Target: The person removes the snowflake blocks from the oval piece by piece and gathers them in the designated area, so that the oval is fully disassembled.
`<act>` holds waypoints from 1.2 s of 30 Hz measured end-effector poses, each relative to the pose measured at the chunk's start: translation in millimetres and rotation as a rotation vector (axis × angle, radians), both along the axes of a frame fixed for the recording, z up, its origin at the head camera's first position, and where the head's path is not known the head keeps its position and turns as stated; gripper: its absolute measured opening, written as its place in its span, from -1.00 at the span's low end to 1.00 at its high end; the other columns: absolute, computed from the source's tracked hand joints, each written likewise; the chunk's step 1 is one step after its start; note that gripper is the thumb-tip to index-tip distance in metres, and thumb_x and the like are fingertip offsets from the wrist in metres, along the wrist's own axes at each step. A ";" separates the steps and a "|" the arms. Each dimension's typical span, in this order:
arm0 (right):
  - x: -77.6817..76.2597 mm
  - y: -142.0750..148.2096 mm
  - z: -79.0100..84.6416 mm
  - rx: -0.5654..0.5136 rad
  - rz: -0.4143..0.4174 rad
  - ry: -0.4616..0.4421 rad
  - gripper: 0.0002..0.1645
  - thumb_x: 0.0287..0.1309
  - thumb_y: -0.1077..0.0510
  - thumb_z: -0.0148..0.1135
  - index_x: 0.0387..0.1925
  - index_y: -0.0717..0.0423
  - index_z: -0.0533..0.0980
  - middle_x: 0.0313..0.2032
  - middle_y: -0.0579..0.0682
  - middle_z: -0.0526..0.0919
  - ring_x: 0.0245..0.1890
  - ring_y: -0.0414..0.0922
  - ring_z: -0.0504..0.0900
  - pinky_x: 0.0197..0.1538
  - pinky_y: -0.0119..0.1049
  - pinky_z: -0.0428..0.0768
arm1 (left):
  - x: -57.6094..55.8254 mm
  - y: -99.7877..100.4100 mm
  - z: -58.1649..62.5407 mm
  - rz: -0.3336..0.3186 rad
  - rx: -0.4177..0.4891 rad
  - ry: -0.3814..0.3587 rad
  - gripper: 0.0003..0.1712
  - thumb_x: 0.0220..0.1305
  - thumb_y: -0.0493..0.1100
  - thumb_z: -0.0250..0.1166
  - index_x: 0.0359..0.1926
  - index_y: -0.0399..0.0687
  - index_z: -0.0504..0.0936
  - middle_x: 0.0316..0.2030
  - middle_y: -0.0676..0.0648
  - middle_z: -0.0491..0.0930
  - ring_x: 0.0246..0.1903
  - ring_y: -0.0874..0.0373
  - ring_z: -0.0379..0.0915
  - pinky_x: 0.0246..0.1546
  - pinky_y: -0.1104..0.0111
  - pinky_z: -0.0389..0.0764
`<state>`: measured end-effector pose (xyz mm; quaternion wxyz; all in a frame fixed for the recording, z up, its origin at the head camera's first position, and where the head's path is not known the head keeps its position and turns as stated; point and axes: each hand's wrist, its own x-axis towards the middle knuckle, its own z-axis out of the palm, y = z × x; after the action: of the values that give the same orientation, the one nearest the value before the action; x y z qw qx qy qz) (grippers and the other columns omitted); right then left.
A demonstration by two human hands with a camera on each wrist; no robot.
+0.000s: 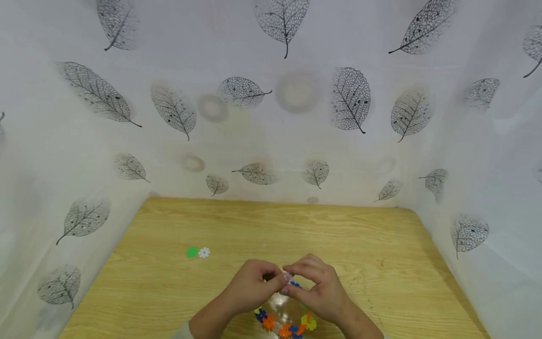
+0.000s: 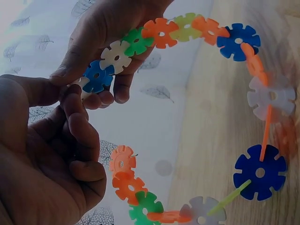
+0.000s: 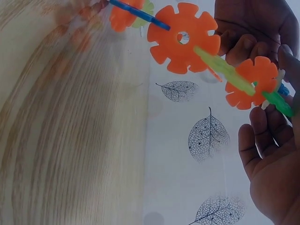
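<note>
A chain of notched plastic discs in orange, blue, green, yellow and white hangs in a loop below both hands. In the head view my left hand point(image 1: 256, 285) meets my right hand point(image 1: 319, 285) at the chain's upper end. The left thumb and fingers pinch a white notched disc point(image 2: 83, 87), mostly covered by the fingertips. Beside it, a blue notched disc point(image 2: 97, 76) lies against the right hand, whose thumb and fingers grip this end of the chain. An orange notched disc point(image 3: 183, 37) hangs farther along. The loop's other end finishes in an orange disc point(image 2: 123, 160).
A green disc point(image 1: 192, 252) and a loose white notched disc point(image 1: 204, 253) lie side by side on the wooden table point(image 1: 360, 235), left of the hands. A white curtain with leaf prints point(image 1: 271, 136) closes off the table's back and sides.
</note>
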<state>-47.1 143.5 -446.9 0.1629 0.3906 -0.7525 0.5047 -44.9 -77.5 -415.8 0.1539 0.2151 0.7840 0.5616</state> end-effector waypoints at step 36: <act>1.8 7.4 -7.7 -0.016 -0.008 0.005 -0.67 0.06 0.41 0.54 -0.20 -0.01 0.73 -0.33 -0.16 0.74 -0.33 -0.25 0.62 -0.30 -0.34 0.63 | 1.1 -0.8 1.2 0.153 -0.054 -0.017 -0.68 0.44 0.00 0.30 -0.49 0.09 0.74 -0.71 0.15 0.44 -0.73 0.33 0.17 -0.72 0.50 0.25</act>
<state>-45.3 150.8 -454.6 0.1699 0.3873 -0.7496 0.5092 -43.8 -78.2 -414.5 0.1229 0.1457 0.8117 0.5521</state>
